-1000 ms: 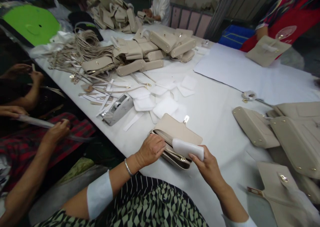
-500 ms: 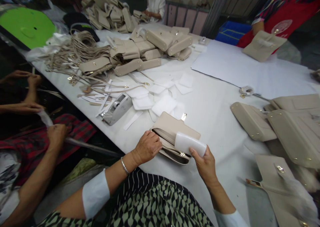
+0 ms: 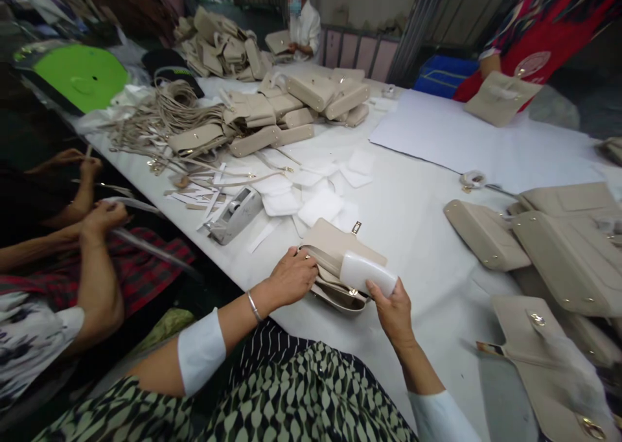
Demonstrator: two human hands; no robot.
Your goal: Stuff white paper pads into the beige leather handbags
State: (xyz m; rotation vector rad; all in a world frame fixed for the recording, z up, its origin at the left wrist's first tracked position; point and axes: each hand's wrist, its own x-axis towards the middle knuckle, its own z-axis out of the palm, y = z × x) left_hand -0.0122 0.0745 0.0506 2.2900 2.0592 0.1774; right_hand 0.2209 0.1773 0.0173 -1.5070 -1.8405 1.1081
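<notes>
At the lower centre of the frame, the left hand (image 3: 294,277) has its fingers curled closed on the rim of an open beige bag (image 3: 345,242), while the right hand (image 3: 392,307) pinches a folded white sheet (image 3: 365,272) between thumb and fingers at the bag's mouth. The sheet looks light, springy and easily creased, best held by its outer edge; the bag seems fairly light and semi-stiff, firmest at its rim. Beyond, the pale table (image 3: 405,183) bears a tape dispenser (image 3: 236,216), loose white sheets (image 3: 318,207) and piled bags (image 3: 291,102); co-workers and metal railings occupy the workroom behind.
</notes>
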